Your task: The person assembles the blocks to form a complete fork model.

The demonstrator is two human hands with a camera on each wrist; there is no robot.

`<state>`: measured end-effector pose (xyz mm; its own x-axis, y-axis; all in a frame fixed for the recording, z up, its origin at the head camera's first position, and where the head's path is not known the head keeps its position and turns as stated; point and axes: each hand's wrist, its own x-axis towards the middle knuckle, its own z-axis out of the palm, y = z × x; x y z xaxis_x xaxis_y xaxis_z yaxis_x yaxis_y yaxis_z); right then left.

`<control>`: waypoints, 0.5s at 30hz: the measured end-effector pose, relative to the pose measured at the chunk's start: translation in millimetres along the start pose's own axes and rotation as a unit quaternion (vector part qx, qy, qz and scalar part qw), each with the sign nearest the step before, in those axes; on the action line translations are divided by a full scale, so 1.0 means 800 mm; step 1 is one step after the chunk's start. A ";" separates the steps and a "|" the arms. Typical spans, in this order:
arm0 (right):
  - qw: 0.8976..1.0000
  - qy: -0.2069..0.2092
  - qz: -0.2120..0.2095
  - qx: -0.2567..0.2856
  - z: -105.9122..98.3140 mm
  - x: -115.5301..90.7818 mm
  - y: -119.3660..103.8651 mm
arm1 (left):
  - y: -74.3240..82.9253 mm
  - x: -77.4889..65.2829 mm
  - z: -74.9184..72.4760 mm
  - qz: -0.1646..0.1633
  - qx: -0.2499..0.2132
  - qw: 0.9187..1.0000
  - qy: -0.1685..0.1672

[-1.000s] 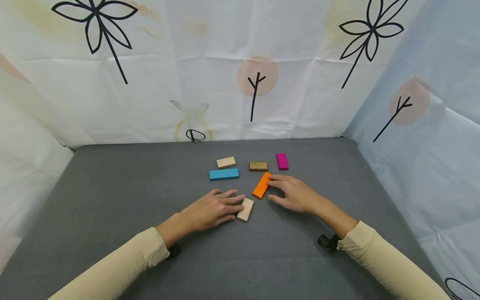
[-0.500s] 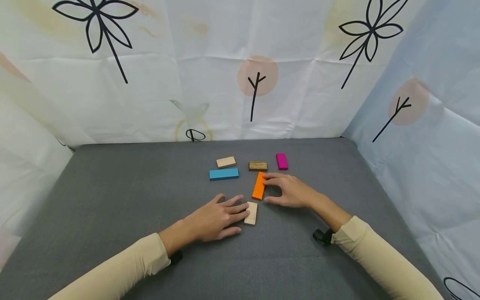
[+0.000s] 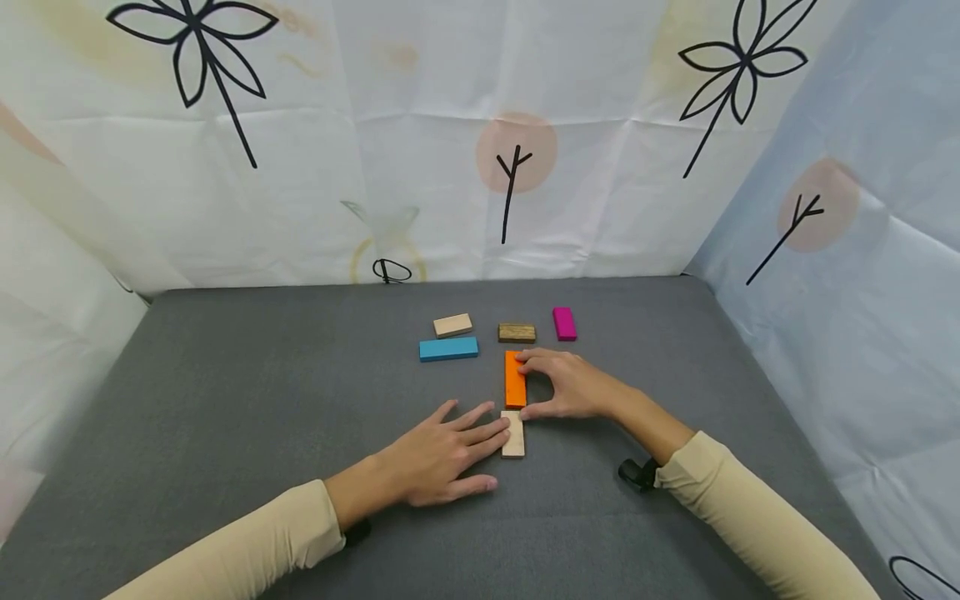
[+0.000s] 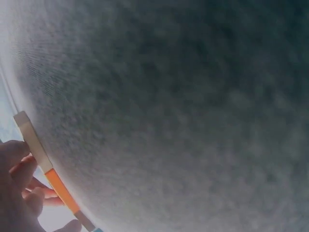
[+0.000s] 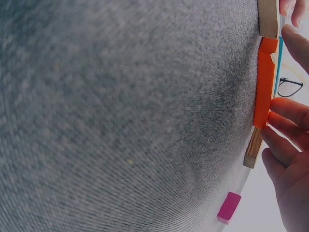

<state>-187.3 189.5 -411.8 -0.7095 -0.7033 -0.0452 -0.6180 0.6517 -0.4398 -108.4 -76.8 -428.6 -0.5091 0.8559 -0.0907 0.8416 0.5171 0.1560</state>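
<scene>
An orange wooden block (image 3: 514, 383) and a pale wood block (image 3: 513, 440) lie flat on the grey table, end to end, in one line running away from me. My left hand (image 3: 444, 458) has its fingers spread, with fingertips on the left edge of the pale block. Two fingers of my right hand (image 3: 576, 385) touch the far part of the orange block, and its thumb is at the joint of the two blocks. In the right wrist view those fingers rest against the side of the orange block (image 5: 263, 82), without wrapping round it.
Beyond the orange block lies a brown grained block (image 3: 517, 333), with a magenta block (image 3: 565, 324) to its right. On the left are a blue block (image 3: 448, 349) and another pale block (image 3: 452, 325). A printed white cloth (image 3: 435, 150) hangs behind the table.
The orange block has turned from slanted to straight and shifted slightly nearer. The pale block has slid right and straightened, meeting the orange one's near end. Both hands moved with them.
</scene>
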 end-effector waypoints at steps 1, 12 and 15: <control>1.000 0.000 0.001 0.001 0.000 0.000 0.000 | 0.001 0.000 0.000 -0.002 -0.002 1.000 0.001; 1.000 -0.005 -0.001 0.008 0.001 -0.003 0.000 | 0.005 0.001 0.002 -0.012 -0.032 0.999 -0.010; 1.000 -0.004 -0.008 0.014 0.002 -0.004 -0.002 | 0.006 0.001 0.002 -0.009 -0.032 0.999 -0.009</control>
<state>-183.3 190.0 -412.7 -0.6964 -0.7161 -0.0459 -0.6192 0.6321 -0.4659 -104.6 -73.9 -429.2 -0.5199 0.8468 -0.1125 0.8191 0.5316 0.2158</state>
